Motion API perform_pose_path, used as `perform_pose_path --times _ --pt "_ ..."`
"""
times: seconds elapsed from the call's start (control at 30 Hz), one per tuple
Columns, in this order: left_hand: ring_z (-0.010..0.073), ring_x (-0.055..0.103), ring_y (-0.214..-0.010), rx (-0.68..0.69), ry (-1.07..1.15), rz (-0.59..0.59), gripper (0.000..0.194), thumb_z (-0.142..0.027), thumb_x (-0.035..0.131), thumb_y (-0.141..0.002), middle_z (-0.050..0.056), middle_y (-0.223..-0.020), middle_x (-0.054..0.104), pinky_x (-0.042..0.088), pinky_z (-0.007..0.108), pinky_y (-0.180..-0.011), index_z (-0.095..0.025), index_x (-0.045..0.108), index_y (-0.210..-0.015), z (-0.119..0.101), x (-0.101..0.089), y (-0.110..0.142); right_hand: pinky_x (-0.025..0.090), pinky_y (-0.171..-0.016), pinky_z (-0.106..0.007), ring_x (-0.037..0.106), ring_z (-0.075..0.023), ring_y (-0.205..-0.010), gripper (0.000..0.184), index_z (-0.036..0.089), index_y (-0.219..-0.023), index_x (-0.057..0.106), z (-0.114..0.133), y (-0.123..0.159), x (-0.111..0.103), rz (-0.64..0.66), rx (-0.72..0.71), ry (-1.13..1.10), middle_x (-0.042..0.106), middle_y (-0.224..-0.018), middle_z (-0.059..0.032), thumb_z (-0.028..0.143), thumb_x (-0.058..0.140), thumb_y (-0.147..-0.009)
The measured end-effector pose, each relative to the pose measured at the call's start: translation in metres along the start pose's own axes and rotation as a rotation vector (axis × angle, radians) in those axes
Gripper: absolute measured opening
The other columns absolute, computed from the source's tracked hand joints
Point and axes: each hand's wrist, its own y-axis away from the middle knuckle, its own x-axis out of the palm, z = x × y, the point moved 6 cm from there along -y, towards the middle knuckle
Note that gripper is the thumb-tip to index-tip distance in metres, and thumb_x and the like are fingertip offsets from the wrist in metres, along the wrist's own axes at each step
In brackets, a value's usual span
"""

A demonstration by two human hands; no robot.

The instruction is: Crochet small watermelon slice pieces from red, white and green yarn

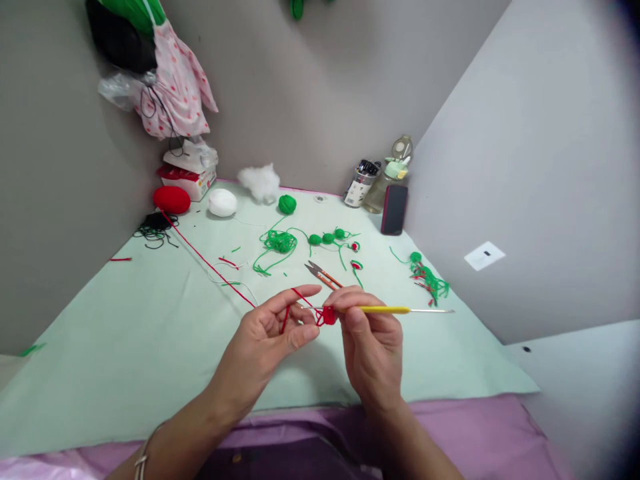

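My right hand [373,337] grips a crochet hook [385,309] with a yellow handle and metal ends, held level. A small red crochet piece [328,316] sits around the hook's left shaft, at the fingertips of my right hand. Red yarn [207,261] runs from a red yarn ball [171,199] at the back left to my left hand [277,327]. It passes over the raised index finger, and a strand hangs down by the other fingers. Thumb and fingers of my left hand close at loose red loops beside the piece.
Orange-handled thread snips [323,273] lie just beyond my hands. Green yarn [280,241], small green crochet balls [327,238], a white yarn ball [222,203] and stuffing [260,183] lie farther back. A phone [395,210], bottle [383,190] and pen holder [361,183] stand at the back right.
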Motion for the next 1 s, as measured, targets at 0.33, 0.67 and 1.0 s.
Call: perform_pose_path --times 0.33,0.67,1.0 --pt "0.0094 0.046 -0.066 0.016 -0.062 -0.026 0.032 -0.048 0.085 -0.089 -0.002 -0.078 0.067 0.036 0.021 -0.06 -0.033 0.086 -0.117 -0.005 0.0 0.002 0.057 -0.081 -0.032 0.072 -0.0183 -0.091 0.02 0.028 -0.106 0.082 0.019 0.001 0.01 0.068 -0.164 0.213 0.079 -0.093 -0.0028 0.026 0.063 -0.108" --pt "0.0098 0.06 -0.077 0.043 0.063 -0.172 0.054 -0.031 0.099 -0.074 -0.004 -0.082 0.071 0.049 0.022 -0.083 -0.032 0.082 -0.126 0.001 0.0 0.005 0.061 -0.075 -0.034 0.073 -0.0198 -0.088 0.031 0.033 -0.121 0.08 0.017 0.013 0.012 0.1 -0.296 0.499 0.077 -0.1 -0.0051 0.014 0.064 -0.104" --pt "0.0027 0.037 -0.054 -0.167 0.252 -0.102 0.044 -0.033 0.098 -0.075 -0.005 -0.071 0.061 0.048 0.022 -0.077 -0.024 0.087 -0.117 0.005 0.0 0.001 0.057 -0.071 -0.034 0.066 -0.0172 -0.075 0.021 0.027 -0.103 0.082 0.014 0.006 -0.006 -0.103 -0.114 0.174 0.075 -0.087 -0.0035 0.024 0.061 -0.107"
